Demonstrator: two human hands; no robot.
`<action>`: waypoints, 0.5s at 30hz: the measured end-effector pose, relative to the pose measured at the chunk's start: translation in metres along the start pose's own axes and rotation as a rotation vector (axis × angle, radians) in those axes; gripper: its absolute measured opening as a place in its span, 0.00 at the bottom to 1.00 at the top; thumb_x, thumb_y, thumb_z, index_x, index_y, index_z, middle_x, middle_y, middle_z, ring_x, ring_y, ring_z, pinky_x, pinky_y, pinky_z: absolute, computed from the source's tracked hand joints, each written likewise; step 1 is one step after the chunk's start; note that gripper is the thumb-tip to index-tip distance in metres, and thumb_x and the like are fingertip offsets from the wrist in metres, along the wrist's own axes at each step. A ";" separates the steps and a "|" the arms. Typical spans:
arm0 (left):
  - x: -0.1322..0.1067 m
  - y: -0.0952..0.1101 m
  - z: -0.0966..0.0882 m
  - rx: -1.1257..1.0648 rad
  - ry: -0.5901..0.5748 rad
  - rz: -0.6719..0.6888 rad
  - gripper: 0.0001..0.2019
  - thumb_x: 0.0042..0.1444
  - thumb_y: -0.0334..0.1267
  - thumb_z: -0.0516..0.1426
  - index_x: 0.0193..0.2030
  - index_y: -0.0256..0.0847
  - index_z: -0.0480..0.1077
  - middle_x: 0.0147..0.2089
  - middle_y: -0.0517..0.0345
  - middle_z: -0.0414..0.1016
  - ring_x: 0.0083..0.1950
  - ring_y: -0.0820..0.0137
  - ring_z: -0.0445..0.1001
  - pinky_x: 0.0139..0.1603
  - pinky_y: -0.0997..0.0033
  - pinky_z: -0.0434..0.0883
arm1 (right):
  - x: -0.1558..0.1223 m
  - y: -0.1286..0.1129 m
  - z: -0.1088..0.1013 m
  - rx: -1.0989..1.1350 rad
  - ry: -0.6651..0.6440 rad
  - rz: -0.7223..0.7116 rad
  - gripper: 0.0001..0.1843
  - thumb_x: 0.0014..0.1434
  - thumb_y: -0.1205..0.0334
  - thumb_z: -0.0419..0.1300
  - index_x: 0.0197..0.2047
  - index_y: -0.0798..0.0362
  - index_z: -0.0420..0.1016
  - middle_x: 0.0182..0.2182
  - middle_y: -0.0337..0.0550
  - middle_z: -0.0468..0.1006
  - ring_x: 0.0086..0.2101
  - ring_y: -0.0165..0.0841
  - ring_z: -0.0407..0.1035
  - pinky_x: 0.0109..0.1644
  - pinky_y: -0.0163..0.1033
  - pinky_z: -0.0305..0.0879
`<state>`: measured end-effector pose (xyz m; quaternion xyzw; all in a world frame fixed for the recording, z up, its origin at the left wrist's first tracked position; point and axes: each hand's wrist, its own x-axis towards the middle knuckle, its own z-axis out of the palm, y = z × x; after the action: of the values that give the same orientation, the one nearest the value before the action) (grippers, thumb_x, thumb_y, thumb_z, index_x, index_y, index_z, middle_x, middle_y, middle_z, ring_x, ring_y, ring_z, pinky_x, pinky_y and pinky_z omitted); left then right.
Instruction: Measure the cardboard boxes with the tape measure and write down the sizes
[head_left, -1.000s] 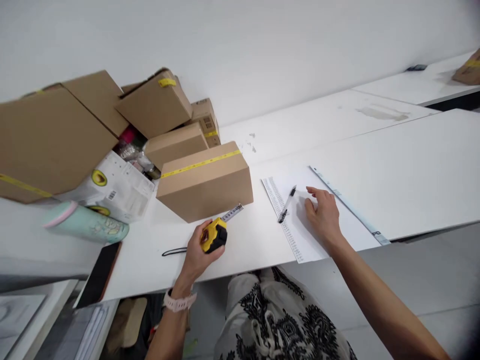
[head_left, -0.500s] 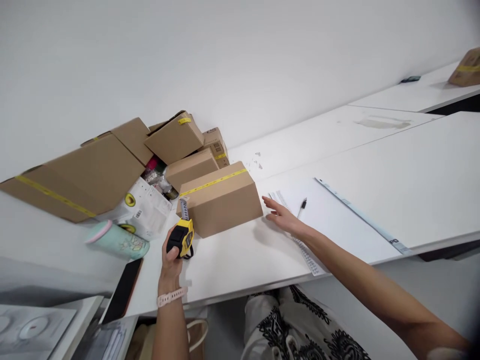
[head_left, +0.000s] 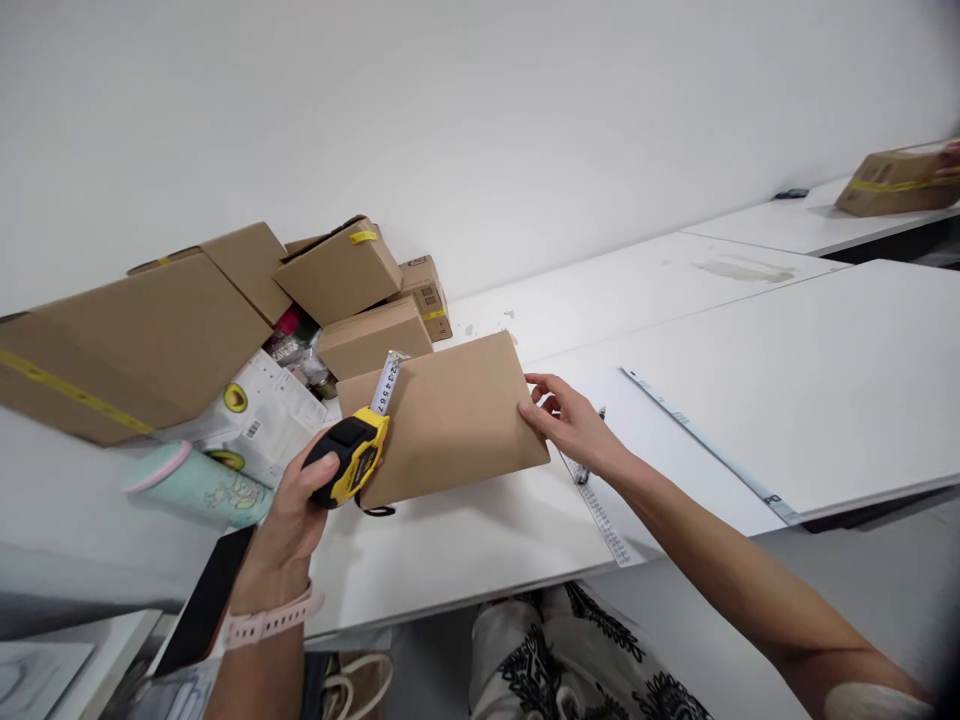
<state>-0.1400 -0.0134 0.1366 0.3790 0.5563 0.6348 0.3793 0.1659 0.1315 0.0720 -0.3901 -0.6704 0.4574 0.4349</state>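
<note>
My left hand is closed around a yellow and black tape measure, whose blade sticks up a short way along the left edge of a cardboard box. The box is tipped toward me, a plain brown face showing. My right hand grips the box's right edge with curled fingers. A pale watch strap sits on my left wrist. Under my right forearm lies a printed sheet of paper with a pen partly hidden by the hand.
A heap of cardboard boxes crowds the back left against the wall, with a white avocado-print pack and a mint bottle in front. A dark phone lies at the table's edge. A long ruler lies right of the paper.
My right hand moved from the paper to the box's right edge, and the box tipped toward me. My left hand lifted the tape measure to the box's left edge.
</note>
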 end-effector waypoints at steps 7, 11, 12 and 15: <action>0.004 0.031 0.034 -0.060 0.110 -0.151 0.25 0.39 0.47 0.72 0.47 0.43 0.82 0.48 0.54 0.86 0.44 0.53 0.84 0.39 0.53 0.85 | 0.022 -0.006 -0.018 0.216 0.063 0.202 0.25 0.52 0.54 0.66 0.53 0.50 0.74 0.36 0.39 0.71 0.29 0.32 0.65 0.23 0.37 0.58; 0.018 0.037 0.037 0.163 0.048 -0.144 0.24 0.38 0.49 0.73 0.41 0.39 0.83 0.40 0.50 0.87 0.39 0.57 0.84 0.36 0.67 0.83 | 0.036 -0.005 -0.023 0.227 0.038 0.196 0.22 0.53 0.58 0.65 0.52 0.50 0.74 0.36 0.40 0.72 0.28 0.30 0.64 0.24 0.37 0.61; 0.022 0.039 0.037 0.227 0.009 -0.130 0.24 0.37 0.51 0.73 0.40 0.39 0.83 0.39 0.49 0.87 0.39 0.58 0.84 0.35 0.70 0.82 | 0.039 -0.003 -0.024 0.208 0.047 0.166 0.21 0.54 0.57 0.64 0.52 0.49 0.75 0.38 0.41 0.73 0.30 0.31 0.65 0.25 0.37 0.62; 0.033 0.047 0.046 0.348 -0.139 -0.167 0.27 0.35 0.57 0.73 0.39 0.39 0.85 0.38 0.46 0.87 0.38 0.56 0.83 0.35 0.69 0.81 | 0.045 0.004 -0.026 0.191 0.107 0.039 0.18 0.60 0.53 0.61 0.51 0.48 0.77 0.43 0.44 0.77 0.38 0.34 0.69 0.37 0.40 0.70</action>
<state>-0.1148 0.0311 0.1901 0.4343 0.6596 0.4676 0.3970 0.1764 0.1815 0.0842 -0.3838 -0.5920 0.5061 0.4961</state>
